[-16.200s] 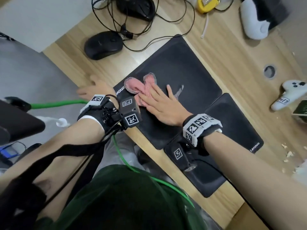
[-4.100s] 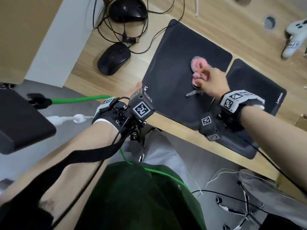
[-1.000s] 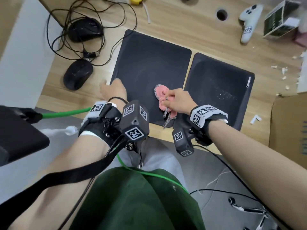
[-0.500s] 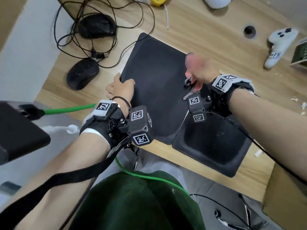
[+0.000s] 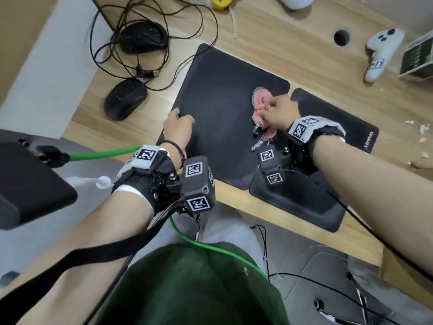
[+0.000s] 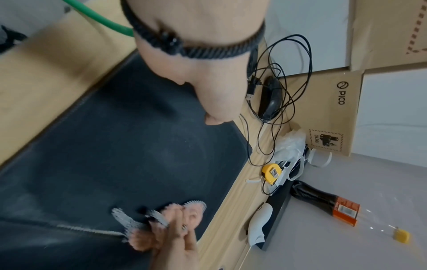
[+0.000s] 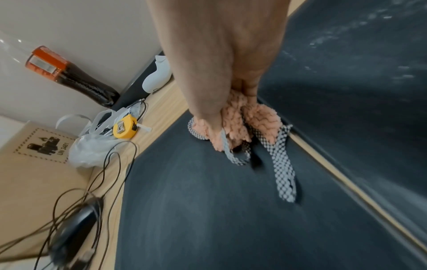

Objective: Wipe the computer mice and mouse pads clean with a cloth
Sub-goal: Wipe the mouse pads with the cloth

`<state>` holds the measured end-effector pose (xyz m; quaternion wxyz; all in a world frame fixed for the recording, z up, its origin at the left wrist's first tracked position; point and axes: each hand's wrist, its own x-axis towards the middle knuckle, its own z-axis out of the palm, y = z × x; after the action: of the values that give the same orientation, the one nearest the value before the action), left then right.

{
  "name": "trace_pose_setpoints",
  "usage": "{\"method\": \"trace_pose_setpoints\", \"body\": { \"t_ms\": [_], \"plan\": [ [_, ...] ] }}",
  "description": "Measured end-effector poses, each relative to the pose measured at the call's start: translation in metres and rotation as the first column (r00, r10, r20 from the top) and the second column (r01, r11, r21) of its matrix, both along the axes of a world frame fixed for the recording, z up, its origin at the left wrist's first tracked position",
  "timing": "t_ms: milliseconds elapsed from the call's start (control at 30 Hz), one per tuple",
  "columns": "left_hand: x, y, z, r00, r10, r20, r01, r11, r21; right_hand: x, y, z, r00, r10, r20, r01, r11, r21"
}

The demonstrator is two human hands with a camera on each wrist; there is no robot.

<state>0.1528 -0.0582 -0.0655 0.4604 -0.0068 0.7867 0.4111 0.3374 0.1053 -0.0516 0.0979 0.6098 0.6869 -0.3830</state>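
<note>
The right hand had its grip bunched around the pink cloth, pressing it onto the larger mouse pad near that pad's right edge, with the cloth's checkered trim trailing loose across the dark surface. The left hand rested on the same pad's left edge, its fingers bent down against it; whether they pinched the edge or only pressed it could not be told. A second mouse pad lay just beside the first on the table, and two black mice sat to the left among tangled cables.
</note>
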Motion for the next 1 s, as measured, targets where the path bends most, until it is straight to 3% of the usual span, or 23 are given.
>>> {"method": "trace_pose_setpoints", "body": {
  "t_ms": [100,200,300,433,500,600,667,733,867,1000],
  "plan": [
    [0.018,-0.012,0.042,0.998,-0.053,0.015,0.053,0.999,0.002,0.012,-0.059,0.004,0.999,0.03,0.025,-0.029,0.999,-0.038],
    [0.029,-0.027,0.046,0.992,-0.124,-0.014,0.124,0.992,-0.023,0.025,-0.115,0.003,1.0,0.005,0.008,-0.004,0.995,-0.099],
    [0.039,-0.038,0.051,0.988,-0.151,0.031,0.152,0.988,-0.025,0.03,-0.152,0.007,0.995,0.086,0.051,-0.078,0.988,-0.135],
    [0.055,-0.041,0.061,0.976,-0.192,0.102,0.193,0.981,-0.002,0.045,-0.18,0.02,0.982,0.186,-0.002,-0.181,0.952,-0.248],
    [0.068,-0.034,0.068,0.964,-0.191,0.186,0.194,0.981,0.005,0.063,-0.181,0.026,0.991,0.119,-0.065,-0.132,0.959,-0.251],
    [0.093,-0.015,0.07,0.942,-0.198,0.271,0.186,0.98,0.071,0.097,-0.167,0.033,0.976,-0.111,-0.186,0.067,0.972,-0.226],
    [0.115,-0.004,0.076,0.925,-0.254,0.282,0.235,0.967,0.1,0.119,-0.155,0.039,0.923,-0.281,-0.262,0.227,0.949,-0.217],
    [0.139,0.005,0.082,0.917,-0.323,0.232,0.304,0.946,0.116,0.142,-0.142,0.039,0.89,-0.342,-0.3,0.295,0.936,-0.192],
    [0.175,0.018,0.063,0.858,-0.513,0.029,0.51,0.858,0.063,0.172,-0.134,0.042,0.983,-0.127,-0.132,0.119,0.991,-0.067],
    [0.188,0.021,0.045,0.833,-0.553,-0.012,0.551,0.833,-0.052,0.174,-0.139,0.029,0.998,-0.013,-0.064,0.012,1.0,-0.009]
  ]
}}
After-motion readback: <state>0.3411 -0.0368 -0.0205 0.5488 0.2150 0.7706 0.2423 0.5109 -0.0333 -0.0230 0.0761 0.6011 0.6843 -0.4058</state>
